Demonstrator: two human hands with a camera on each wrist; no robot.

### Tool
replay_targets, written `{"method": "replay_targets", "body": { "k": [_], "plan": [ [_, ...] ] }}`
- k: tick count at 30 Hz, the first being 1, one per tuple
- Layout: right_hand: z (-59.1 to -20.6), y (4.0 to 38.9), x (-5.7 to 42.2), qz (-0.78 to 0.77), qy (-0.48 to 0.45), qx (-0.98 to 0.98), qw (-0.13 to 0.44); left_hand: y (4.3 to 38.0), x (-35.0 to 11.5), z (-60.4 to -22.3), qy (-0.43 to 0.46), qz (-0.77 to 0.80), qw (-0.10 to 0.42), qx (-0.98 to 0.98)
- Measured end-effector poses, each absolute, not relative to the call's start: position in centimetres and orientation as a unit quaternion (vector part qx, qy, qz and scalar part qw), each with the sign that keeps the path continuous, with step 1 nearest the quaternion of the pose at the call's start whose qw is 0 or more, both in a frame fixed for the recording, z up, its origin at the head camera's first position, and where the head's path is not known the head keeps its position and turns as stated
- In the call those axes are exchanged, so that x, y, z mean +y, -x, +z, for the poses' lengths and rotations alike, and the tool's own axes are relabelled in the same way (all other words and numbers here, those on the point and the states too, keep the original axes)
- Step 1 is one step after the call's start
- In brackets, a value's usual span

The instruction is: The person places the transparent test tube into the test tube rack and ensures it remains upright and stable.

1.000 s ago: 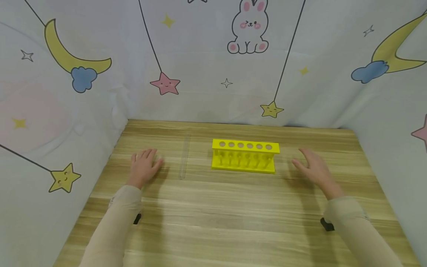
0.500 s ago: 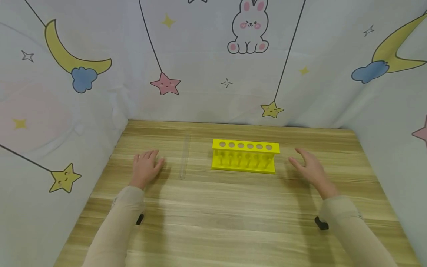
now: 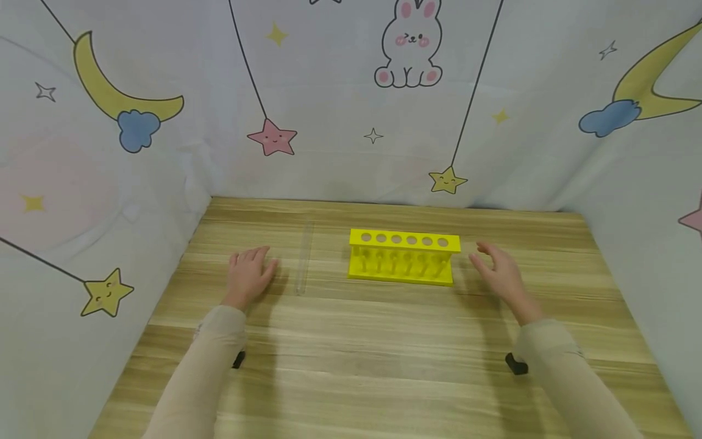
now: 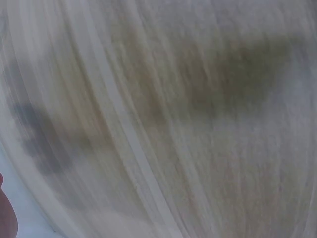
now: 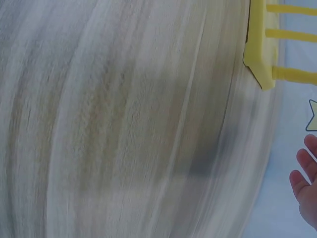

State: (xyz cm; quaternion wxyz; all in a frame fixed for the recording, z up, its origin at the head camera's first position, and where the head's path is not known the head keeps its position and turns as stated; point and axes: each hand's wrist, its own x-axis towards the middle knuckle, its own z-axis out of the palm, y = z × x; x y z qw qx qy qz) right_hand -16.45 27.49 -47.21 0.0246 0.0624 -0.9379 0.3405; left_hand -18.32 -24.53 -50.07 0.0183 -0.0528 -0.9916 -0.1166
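A yellow test tube rack stands toward the back middle of the table, a row of several round holes along its top and pegs on its base. To its left lies a thin clear tube, pointing away from me. My left hand is just left of the tube, fingers spread and holding nothing. On the rack's other side, my right hand hovers with thumb and fingers apart, also holding nothing. In the right wrist view, the rack's end and part of my right hand show.
The wood-grain table is bounded by a white cloth at the back and both sides, printed with moons, stars and a rabbit. Each wrist wears a small black device below the sleeve.
My left hand has moved right toward the clear tube. My right hand has moved left toward the rack. The rack and tube have stayed put.
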Motion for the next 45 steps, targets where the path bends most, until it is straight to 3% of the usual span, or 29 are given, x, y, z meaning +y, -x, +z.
{"method": "replay_targets", "body": {
  "k": [27, 45],
  "plan": [
    [-48.4, 17.7, 25.0, 0.426, -0.024, -0.903, 0.049, 18.9, -22.8, -50.3, 0.067, -0.135, 0.042, -0.988],
    [-48.8, 17.9, 23.6, 0.473, 0.000, -0.880, 0.043, 18.8, -22.2, -50.4, 0.065, -0.125, 0.022, -0.990]
  ]
}}
